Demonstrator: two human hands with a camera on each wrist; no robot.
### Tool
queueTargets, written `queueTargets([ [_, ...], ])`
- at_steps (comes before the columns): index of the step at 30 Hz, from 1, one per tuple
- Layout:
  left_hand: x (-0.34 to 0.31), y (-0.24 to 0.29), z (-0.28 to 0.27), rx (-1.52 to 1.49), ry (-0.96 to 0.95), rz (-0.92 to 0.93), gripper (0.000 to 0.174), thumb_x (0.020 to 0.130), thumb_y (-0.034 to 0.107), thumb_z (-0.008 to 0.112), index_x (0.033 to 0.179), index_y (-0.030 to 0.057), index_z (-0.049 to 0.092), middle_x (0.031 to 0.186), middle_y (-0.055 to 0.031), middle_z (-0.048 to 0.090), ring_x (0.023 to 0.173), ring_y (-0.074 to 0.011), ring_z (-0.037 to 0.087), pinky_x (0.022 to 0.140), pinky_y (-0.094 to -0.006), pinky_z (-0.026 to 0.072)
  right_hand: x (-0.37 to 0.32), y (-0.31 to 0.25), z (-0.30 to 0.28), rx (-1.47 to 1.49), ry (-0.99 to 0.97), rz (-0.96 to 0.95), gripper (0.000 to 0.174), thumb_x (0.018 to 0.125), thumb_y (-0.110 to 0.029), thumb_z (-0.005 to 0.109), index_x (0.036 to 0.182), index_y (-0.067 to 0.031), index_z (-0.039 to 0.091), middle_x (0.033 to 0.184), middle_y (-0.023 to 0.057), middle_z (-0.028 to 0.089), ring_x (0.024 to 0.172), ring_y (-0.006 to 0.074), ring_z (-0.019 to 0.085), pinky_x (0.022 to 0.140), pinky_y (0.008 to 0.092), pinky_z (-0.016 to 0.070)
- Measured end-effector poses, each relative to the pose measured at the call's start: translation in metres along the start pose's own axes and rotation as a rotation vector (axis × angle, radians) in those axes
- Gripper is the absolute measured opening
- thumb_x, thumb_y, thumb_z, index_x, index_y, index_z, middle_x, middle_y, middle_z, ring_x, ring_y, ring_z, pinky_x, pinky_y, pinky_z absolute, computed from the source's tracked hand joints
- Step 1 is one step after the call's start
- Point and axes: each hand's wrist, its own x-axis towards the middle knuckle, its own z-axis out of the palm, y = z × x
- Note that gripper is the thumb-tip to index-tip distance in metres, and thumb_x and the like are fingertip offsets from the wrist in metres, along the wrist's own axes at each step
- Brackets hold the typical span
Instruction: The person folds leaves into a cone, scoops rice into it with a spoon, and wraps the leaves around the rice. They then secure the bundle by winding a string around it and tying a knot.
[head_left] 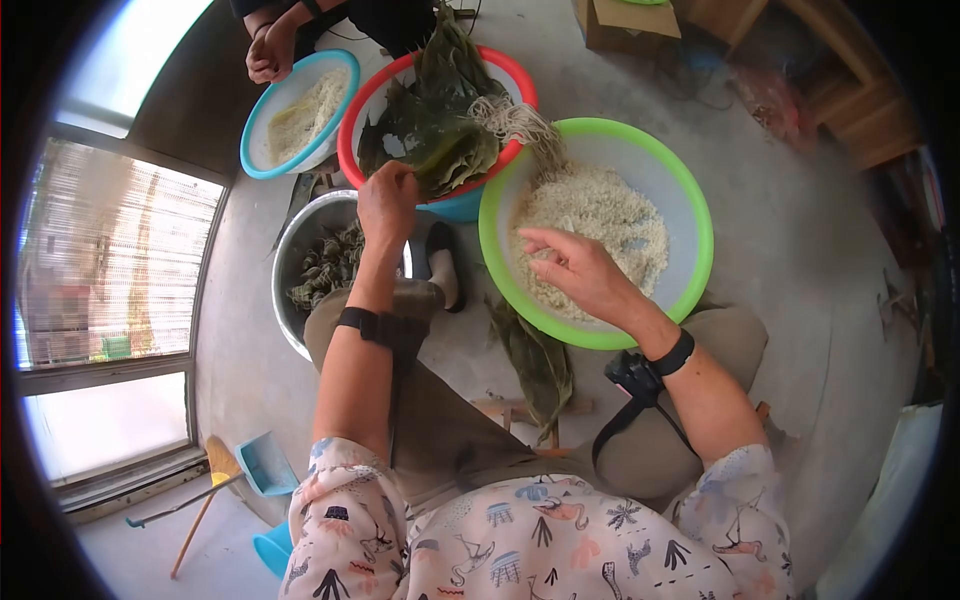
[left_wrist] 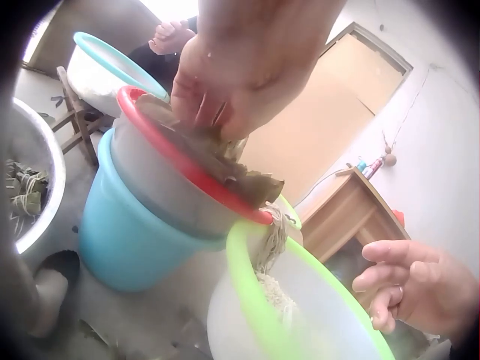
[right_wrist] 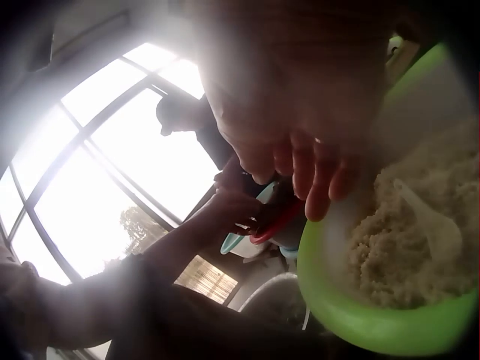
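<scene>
A room in a home is suggested, though its far edges are blurred: rice (head_left: 600,212) is held in a green-rimmed basin (head_left: 699,240) on a grey floor (head_left: 810,330), and a broom (head_left: 221,462), dustpan (head_left: 266,466) and wooden furniture (left_wrist: 343,214) are seen.

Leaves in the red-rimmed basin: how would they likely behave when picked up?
The leaves look thin and broad, so probably light and floppy. Shiny patches suggest a damp, somewhat slippery surface, and the overlapping layers may cling together.
</scene>
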Motion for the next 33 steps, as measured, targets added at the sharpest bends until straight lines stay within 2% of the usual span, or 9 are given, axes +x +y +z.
queueTargets([
  [6,0.007,0.007,-0.015,-0.437,0.187,-0.247,0.011,0.085,0.010,0.056,0.086,0.0011,0.063,0.066,-0.0112,0.067,0.060,-0.0194,0.067,0.058,-0.0329,0.0510,0.004,-0.002,0.001,0.008,-0.003,0.000,0.040,0.085,-0.014,0.059,0.123,-0.0018,0.055,0.102,0.0185,0.066,0.079,0.0225,0.064,0.075,0.0338,0.0509],
  [11,0.003,0.009,-0.029,-0.299,0.313,-0.048,0.013,0.089,0.014,0.059,0.091,0.0010,0.062,0.076,-0.0093,0.068,0.070,-0.0166,0.068,0.067,-0.0286,0.0515,0.002,0.000,-0.001,-0.007,-0.013,0.021,0.040,0.084,-0.013,0.059,0.123,-0.0017,0.055,0.101,0.0180,0.066,0.078,0.0238,0.065,0.075,0.0344,0.0513],
  [12,-0.002,0.022,-0.034,-0.302,0.314,-0.043,0.013,0.089,0.014,0.059,0.091,0.0010,0.062,0.076,-0.0093,0.068,0.070,-0.0166,0.068,0.067,-0.0286,0.0515,0.003,0.004,0.000,0.004,-0.027,0.029,0.039,0.087,-0.013,0.058,0.124,-0.0008,0.055,0.101,0.0138,0.066,0.077,0.0180,0.063,0.072,0.0308,0.0508],
  [16,-0.031,0.074,-0.046,-0.216,0.211,0.276,0.012,0.083,0.009,0.068,0.089,0.0042,0.059,0.083,-0.0106,0.062,0.071,-0.0240,0.065,0.064,-0.0330,0.0504,0.007,0.005,-0.002,0.218,-0.123,0.195,0.038,0.091,-0.013,0.055,0.127,-0.0006,0.053,0.104,0.0083,0.065,0.079,0.0114,0.063,0.067,0.0259,0.0498],
  [20,-0.071,0.114,-0.042,-0.156,0.096,0.466,0.023,0.078,0.010,0.071,0.096,0.0060,0.057,0.092,-0.0095,0.061,0.079,-0.0276,0.064,0.065,-0.0364,0.0512,0.012,0.007,0.005,0.258,-0.001,0.117,0.040,0.095,-0.017,0.053,0.132,-0.0011,0.048,0.107,0.0059,0.064,0.079,0.0117,0.063,0.067,0.0246,0.0495],
  [23,-0.097,0.136,-0.043,-0.239,-0.011,0.525,0.025,0.078,0.012,0.071,0.098,0.0044,0.058,0.098,-0.0102,0.062,0.085,-0.0303,0.063,0.069,-0.0371,0.0519,0.015,-0.007,0.001,0.572,-0.025,0.201,0.045,0.097,-0.020,0.051,0.137,-0.0017,0.041,0.110,0.0069,0.062,0.086,0.0132,0.063,0.072,0.0256,0.0500],
  [25,-0.106,0.135,-0.036,-0.249,-0.046,0.561,0.026,0.078,0.011,0.072,0.099,0.0044,0.058,0.098,-0.0100,0.062,0.085,-0.0301,0.063,0.069,-0.0369,0.0520,0.017,-0.009,-0.003,1.119,-0.051,0.212,0.046,0.099,-0.022,0.048,0.139,-0.0036,0.038,0.112,0.0065,0.061,0.095,0.0141,0.062,0.079,0.0281,0.0495],
  [30,-0.119,0.145,-0.040,-0.353,-0.143,0.645,0.031,0.077,0.009,0.073,0.104,0.0047,0.058,0.106,-0.0112,0.060,0.082,-0.0289,0.063,0.068,-0.0357,0.0527,0.032,0.011,-0.008,1.132,-0.077,0.235,0.046,0.098,-0.020,0.048,0.140,-0.0045,0.037,0.113,0.0054,0.062,0.100,0.0159,0.061,0.082,0.0306,0.0490],
  [33,-0.094,0.126,-0.042,-0.446,-0.029,0.324,0.026,0.081,0.004,0.068,0.105,0.0023,0.060,0.103,-0.0088,0.061,0.075,-0.0167,0.063,0.064,-0.0272,0.0510,0.037,0.008,-0.011,1.049,0.017,0.271,0.046,0.095,-0.015,0.051,0.138,-0.0040,0.039,0.112,0.0052,0.062,0.099,0.0169,0.062,0.080,0.0297,0.0495],
])
